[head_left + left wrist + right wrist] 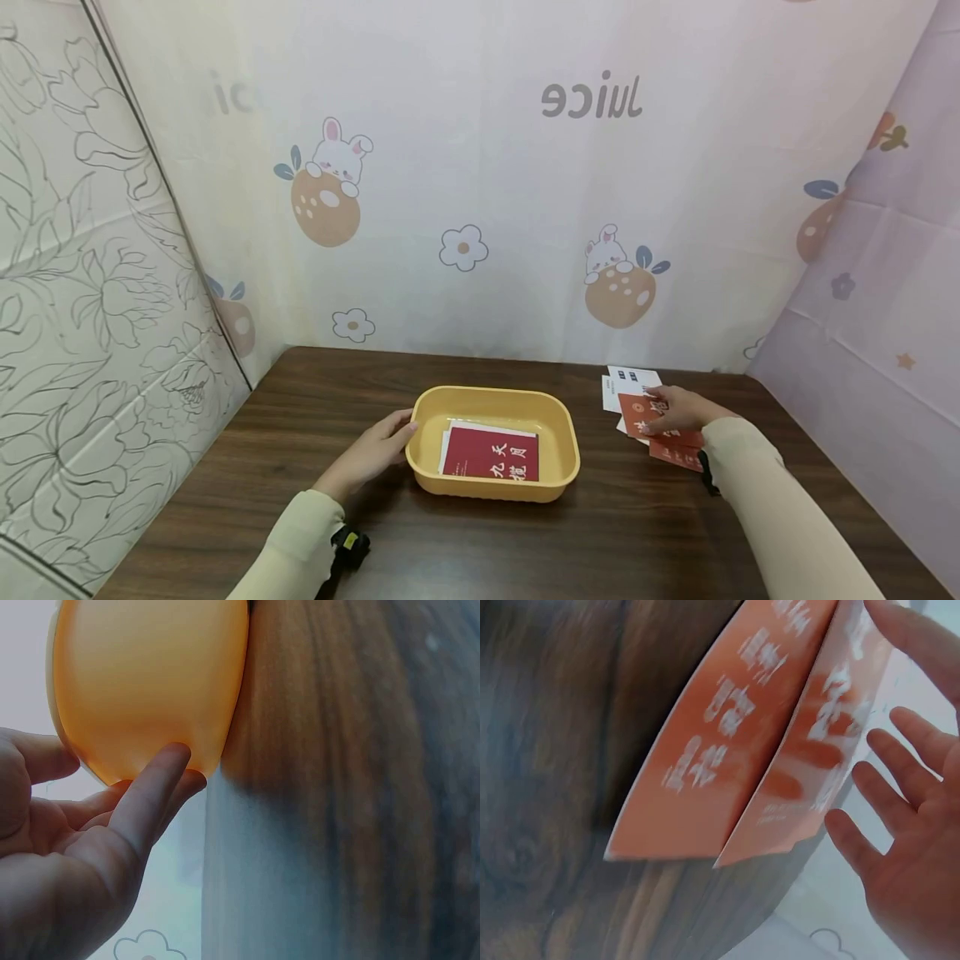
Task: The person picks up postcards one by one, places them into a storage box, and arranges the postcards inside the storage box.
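Note:
A yellow plastic basin (491, 492) stands on the table, and a dark red card (480, 450) with white characters lies in it over white ones. My left hand (378, 450) holds the basin's left end, thumb at the rim and fingers against the outer wall (150, 675). On the right, my right hand (678, 410) is over a spread of cards, its fingers extended and apart in the right wrist view. Directly by those fingers is an orange-red card (802, 772); a second orange card (697, 780) lies partly beneath it. White cards (632, 381) stick out behind.
The dark wood table (300, 400) meets a patterned cloth backdrop (465, 167) at its back edge. Another patterned cloth (885, 317) hangs on the right, and a floral panel (97, 333) stands on the left. Each wrist wears a black strap (347, 546).

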`<state>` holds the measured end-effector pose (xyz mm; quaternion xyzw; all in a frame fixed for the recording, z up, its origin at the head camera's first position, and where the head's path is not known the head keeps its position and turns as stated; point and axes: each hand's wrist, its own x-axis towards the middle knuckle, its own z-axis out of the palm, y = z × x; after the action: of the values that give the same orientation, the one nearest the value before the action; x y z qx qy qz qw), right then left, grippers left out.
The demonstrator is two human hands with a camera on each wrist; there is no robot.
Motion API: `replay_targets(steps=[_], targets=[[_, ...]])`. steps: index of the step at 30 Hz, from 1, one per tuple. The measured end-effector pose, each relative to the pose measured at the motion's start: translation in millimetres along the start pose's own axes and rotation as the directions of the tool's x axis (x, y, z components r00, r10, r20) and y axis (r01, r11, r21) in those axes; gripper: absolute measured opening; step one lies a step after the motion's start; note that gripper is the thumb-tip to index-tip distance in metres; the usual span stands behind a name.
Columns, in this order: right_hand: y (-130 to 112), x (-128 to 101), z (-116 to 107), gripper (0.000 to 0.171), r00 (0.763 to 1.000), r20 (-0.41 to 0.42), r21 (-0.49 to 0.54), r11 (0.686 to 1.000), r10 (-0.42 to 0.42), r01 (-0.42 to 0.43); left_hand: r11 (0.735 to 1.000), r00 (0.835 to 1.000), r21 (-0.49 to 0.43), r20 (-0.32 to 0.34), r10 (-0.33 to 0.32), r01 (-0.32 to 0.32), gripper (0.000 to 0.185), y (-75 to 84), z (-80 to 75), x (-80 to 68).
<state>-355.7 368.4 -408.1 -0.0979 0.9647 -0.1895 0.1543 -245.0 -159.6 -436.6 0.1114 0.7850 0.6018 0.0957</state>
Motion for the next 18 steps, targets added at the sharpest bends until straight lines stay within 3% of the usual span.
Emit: replay_targets(steps=[11,18], targets=[[10.1,7.4,2.4,0.115,0.998,0.018,-0.031,0.997,0.065,-0.065,1.000,1.000,0.006,0.005,0.009,-0.009,0.050,-1.3,-0.8,-0.8],[-0.4,-5.0,0.3,0.101,0.995,-0.061,-0.105,0.991,0.078,-0.084,1.000,1.000,-0.013,0.007,0.008,-0.008,0.050,-1.2,-0.3,-0.4]])
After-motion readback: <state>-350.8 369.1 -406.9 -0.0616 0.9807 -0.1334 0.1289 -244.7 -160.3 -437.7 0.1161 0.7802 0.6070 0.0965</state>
